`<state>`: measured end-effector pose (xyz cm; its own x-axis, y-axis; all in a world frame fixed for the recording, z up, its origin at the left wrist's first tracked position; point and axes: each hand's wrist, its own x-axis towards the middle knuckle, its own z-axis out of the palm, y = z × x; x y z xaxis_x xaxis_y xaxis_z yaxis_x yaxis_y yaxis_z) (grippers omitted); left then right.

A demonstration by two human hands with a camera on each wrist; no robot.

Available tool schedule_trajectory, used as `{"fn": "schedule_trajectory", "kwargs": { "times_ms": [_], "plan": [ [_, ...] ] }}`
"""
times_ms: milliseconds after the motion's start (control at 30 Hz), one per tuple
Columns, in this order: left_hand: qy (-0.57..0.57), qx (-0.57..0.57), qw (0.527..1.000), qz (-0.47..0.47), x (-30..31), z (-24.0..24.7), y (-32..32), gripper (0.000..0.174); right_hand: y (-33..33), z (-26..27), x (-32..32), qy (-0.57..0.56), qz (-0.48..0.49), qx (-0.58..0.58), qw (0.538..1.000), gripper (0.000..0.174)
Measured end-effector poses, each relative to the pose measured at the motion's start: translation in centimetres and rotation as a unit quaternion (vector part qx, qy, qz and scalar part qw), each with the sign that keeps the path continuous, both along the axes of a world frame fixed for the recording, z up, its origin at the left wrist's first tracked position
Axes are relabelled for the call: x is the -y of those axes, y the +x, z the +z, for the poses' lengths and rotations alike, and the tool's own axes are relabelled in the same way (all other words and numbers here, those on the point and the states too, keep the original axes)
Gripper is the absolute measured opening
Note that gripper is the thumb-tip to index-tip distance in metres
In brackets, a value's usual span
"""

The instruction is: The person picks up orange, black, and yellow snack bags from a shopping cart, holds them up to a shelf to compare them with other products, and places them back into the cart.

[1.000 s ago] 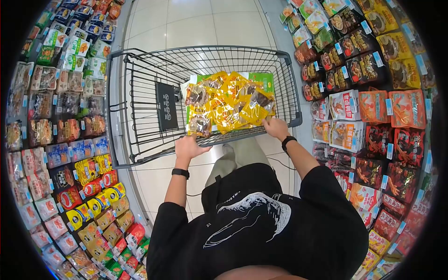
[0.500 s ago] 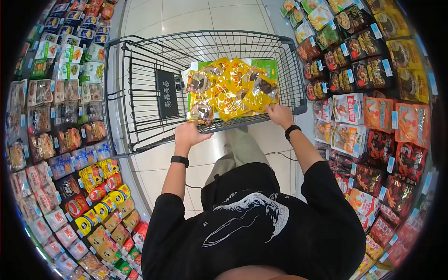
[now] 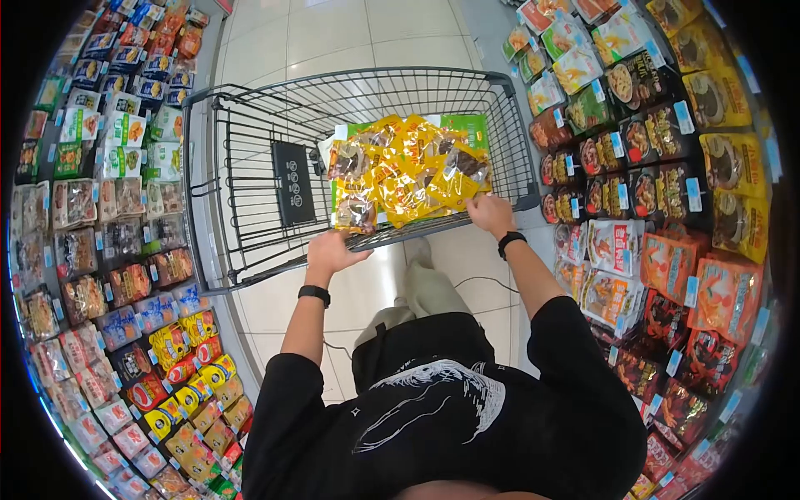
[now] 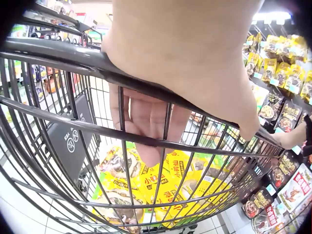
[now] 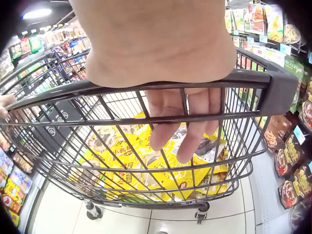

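1. Nearest, the person wears a black shirt [image 3: 550,417] with a white line drawing on it; below its hem are light green trousers [image 3: 437,292], over tiled floor [image 3: 333,37].
2. A dark band circles each wrist: the left wristband [image 3: 314,294] and the right wristband [image 3: 512,240].
3. The left hand [image 3: 333,252] is clamped on the cart's near rail [image 5: 248,78], its palm over the bar and its fingers hooked down inside the wires, with the thumb stretched along the rail.
4. The right hand [image 3: 492,213] is clamped on the same rail, farther right, fingers likewise bent over it and hanging inside. The two hands are well apart.
5. Just beyond the rail, inside the wire cart [image 3: 502,80], yellow packets [image 3: 408,175] lie in an overlapping heap, partly clear and showing dark food. They sit nearer the cart's right end, and green packaging [image 3: 477,125] shows from under their far edge.
6. Left of the heap, a black panel [image 3: 293,183] with round white symbols hangs on the wires.
7. Low down, the right wrist view shows two casters [image 5: 92,209] under the cart.
8. Beyond the cart's sides, the left shelves [image 3: 125,217] and right shelves [image 3: 658,167] carry rows of packaged food with pale blue labels.
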<state>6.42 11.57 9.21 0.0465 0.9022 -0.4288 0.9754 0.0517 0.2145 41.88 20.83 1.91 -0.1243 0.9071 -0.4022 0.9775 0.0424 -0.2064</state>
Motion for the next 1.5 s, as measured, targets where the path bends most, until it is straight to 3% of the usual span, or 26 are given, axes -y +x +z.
{"fn": "schedule_trajectory", "kwargs": {
  "times_ms": [133, 467, 733, 833, 1133, 1200, 1233, 1300, 1367, 1500],
  "plan": [
    [0.076, 0.004, 0.997, -0.035, -3.7, -0.9, -0.4, 0.061, -0.5, 0.8, -4.4, -0.021, -0.004, 0.006, 1.000, 0.051],
    [0.066, 0.015, 0.998, -0.020, -13.3, -1.5, -1.2, 0.064, -1.1, 0.9, -14.1, -0.028, 0.005, 0.009, 1.000, 0.054],
    [0.055, 0.006, 0.998, -0.029, -21.4, -1.8, -2.3, 0.061, -1.7, -0.8, -21.4, 0.050, -0.025, -0.010, 0.998, 0.049],
    [0.082, 0.072, 0.993, -0.052, -24.2, -1.6, -1.8, 0.060, -1.4, -0.5, -24.1, 0.030, -0.035, -0.002, 0.999, 0.051],
    [0.056, 0.073, 0.996, -0.022, -31.1, -2.0, -1.6, 0.063, -0.6, -2.7, -30.7, 0.015, -0.005, 0.036, 0.999, 0.043],
    [-0.010, 0.071, 0.997, -0.024, -32.6, -1.7, -2.0, 0.065, -0.8, -2.7, -31.2, 0.013, -0.005, 0.039, 0.999, 0.041],
    [-0.058, 0.061, 0.996, -0.020, -33.2, -1.7, -2.1, 0.059, -1.0, -2.3, -31.7, 0.032, 0.012, 0.030, 0.999, 0.039],
    [-0.050, 0.098, 0.993, -0.033, -34.2, -2.7, -2.6, 0.053, -0.1, -1.9, -33.0, 0.046, 0.029, 0.020, 0.998, 0.037],
    [-0.050, 0.162, 0.983, -0.064, -36.4, -1.4, -3.6, 0.038, 0.5, -0.3, -35.0, -0.018, 0.069, -0.037, 0.997, 0.036],
    [-0.066, 0.204, 0.975, -0.065, -44.4, 5.0, -5.2, 0.035, 0.5, 2.8, -41.7, -0.109, 0.126, -0.057, 0.984, 0.034]
  ]
}}
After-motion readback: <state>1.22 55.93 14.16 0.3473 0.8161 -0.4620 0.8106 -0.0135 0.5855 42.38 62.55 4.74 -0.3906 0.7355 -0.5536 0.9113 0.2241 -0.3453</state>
